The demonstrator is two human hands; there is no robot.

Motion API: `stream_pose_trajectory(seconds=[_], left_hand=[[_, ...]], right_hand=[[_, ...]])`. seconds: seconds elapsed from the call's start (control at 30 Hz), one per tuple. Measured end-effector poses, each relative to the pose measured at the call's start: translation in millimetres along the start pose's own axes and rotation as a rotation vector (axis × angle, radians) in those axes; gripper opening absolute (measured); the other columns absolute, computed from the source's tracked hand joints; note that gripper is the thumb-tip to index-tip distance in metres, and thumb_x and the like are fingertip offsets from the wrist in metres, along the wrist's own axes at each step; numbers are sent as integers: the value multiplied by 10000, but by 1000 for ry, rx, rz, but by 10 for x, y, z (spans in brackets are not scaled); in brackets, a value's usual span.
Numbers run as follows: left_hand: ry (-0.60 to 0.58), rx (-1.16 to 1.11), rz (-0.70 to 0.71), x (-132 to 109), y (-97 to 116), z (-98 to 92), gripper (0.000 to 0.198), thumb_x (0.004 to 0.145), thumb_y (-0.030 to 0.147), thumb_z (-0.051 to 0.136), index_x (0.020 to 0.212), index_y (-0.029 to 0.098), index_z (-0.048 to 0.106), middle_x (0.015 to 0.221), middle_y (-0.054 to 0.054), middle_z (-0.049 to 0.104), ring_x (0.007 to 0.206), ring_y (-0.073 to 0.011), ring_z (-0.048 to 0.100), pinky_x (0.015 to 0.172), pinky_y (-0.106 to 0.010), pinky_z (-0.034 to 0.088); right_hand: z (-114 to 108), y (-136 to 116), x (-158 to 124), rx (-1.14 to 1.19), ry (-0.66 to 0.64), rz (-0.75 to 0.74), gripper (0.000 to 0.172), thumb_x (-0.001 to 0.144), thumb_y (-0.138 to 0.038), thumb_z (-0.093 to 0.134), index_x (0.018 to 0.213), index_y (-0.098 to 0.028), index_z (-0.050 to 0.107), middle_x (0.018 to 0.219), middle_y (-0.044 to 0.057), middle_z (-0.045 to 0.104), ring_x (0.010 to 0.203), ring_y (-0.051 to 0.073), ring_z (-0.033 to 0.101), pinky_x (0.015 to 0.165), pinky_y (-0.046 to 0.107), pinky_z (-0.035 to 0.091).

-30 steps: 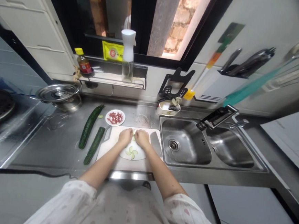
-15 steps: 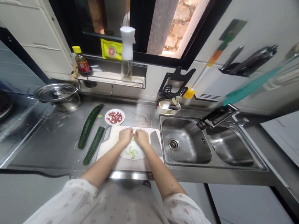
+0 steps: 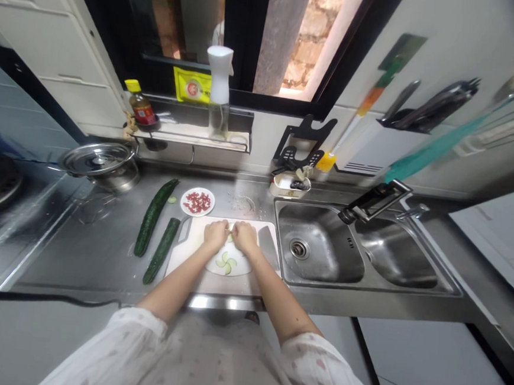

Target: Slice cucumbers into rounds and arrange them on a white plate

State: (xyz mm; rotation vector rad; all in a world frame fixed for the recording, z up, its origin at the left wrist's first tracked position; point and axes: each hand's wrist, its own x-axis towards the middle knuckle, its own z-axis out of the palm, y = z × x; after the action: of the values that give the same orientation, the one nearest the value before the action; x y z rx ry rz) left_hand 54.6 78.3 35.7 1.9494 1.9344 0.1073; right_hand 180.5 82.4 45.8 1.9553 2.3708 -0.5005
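My left hand [image 3: 215, 235] and my right hand [image 3: 244, 237] meet fingertip to fingertip over the far side of a white plate [image 3: 238, 267]. Both are closed in a pinch around a small pale green cucumber slice, mostly hidden by the fingers. Nearer me on the plate, several curved cucumber slices [image 3: 226, 263] form a pinwheel. Under the plate lies a white cutting board [image 3: 183, 277], and a cleaver [image 3: 269, 247] rests on its right part. Left of the board are a whole cucumber [image 3: 153, 217] and a cut cucumber [image 3: 161, 251].
A small plate of chopped red pieces [image 3: 197, 202] stands behind the board. The double sink [image 3: 324, 245] with its black faucet [image 3: 372, 201] lies to the right. At the far left sits a lidded steel pot [image 3: 103, 165]. A wall shelf [image 3: 185, 134] holds bottles.
My hands stay together over the plate with only slight finger movement. The view has shifted a tiny bit; everything else stays where it was.
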Motion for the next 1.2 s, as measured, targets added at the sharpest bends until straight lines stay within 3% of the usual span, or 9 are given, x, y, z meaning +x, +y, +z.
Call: stream_pose_trajectory(seconds=[0.43,0.83,0.97,1.2], left_hand=[[-8,-16,-4,-19,26,-54,215,896,339,497,1016,216,627,1028,-97,689,1007,-237,608,832,-326,394],[109,-113,-18,-83,-14,-119,232,913,277,429,992,226,641,970,-62,704,922,-200,629,781,-283,390],[151,-174,-44,-33,-200,-126,232,898,310,464,1006,235,655,963,-59,706,904,-203,630,753,-274,393],[169,-196,-283,299,-810,-380,300,903,369,450,1073,239,659,1047,-93,697,945,-232,627,731,-274,413]], right_hand=[[83,44,15,-25,43,-15,212,918,-252,447,959,-164,636,1008,113,661,926,211,566,765,287,326],[85,183,-130,265,350,-63,162,838,-180,444,775,-179,594,804,61,643,773,171,540,701,252,328],[83,267,-296,418,411,-75,174,812,-198,424,734,-188,580,741,44,617,724,167,528,675,249,351],[96,395,-582,566,431,-16,191,796,-260,428,770,-193,605,773,50,642,737,178,556,676,258,396]])
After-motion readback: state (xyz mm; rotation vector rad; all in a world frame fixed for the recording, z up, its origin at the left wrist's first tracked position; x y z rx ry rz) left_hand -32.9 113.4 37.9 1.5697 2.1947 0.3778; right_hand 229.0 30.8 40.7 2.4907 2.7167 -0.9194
